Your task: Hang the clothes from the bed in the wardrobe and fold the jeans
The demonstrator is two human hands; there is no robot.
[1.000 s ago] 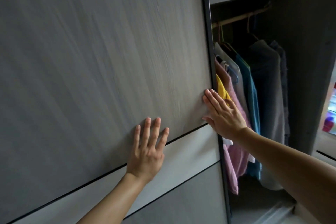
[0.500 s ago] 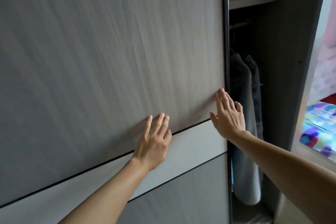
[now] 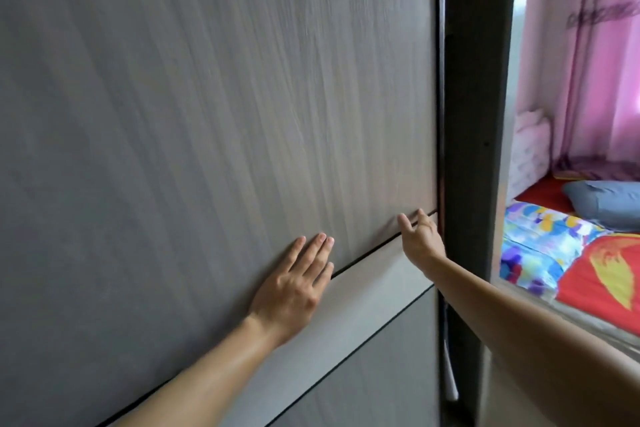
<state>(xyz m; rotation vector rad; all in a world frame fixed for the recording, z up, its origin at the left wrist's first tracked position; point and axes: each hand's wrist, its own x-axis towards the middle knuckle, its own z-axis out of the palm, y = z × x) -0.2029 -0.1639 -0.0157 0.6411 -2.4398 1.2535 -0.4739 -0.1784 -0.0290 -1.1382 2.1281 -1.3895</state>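
Biggest thing in view is the wardrobe door [image 3: 207,114], and it fills everything to the left of and above both your hands. Its right edge sits just past your right hand's fingertips, tight against the dark side panel [image 3: 474,114]. I can only make out a sliver of a gap low down, so the wardrobe reads as basically closed.

Off to the right of your right hand, beyond that panel, is the bed [image 3: 540,246] with a bright patterned sheet, and a blue-grey pillow [image 3: 602,198] lying on it. I can't spot any loose clothes on the part that shows, but a lot of it is out of frame.

Your left hand [image 3: 294,284] is flat on the door, fingers straight, holding nothing. Your right hand [image 3: 420,243] is also spread against the door by its edge, nothing in it.

My guess is the hanging part is done and you're on the closing-up step. The clothes are hidden behind the door, so I can't confirm that. The jeans aren't in view anywhere, so whether they're folded is anybody's guess.
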